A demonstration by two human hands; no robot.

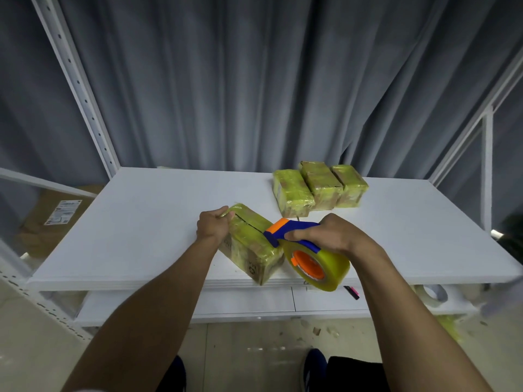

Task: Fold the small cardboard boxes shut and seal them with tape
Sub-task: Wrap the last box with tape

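Observation:
A small cardboard box (pixel 252 244) wrapped in yellowish tape lies at the front edge of the white table (pixel 147 222), its top seam showing as a dark slit. My left hand (pixel 213 224) grips the box's far left corner. My right hand (pixel 334 236) holds a blue and orange tape dispenser (pixel 300 241) by its handle, its nose against the box's right side. The yellow-tinted tape roll (pixel 319 267) hangs past the table's front edge.
Three taped boxes (pixel 319 188) stand in a row at the back right of the table. A tape roll (pixel 430 294) and a marker (pixel 351 292) lie on a lower shelf. White rack posts frame both sides, with a grey curtain behind. A large carton (pixel 53 216) sits at left.

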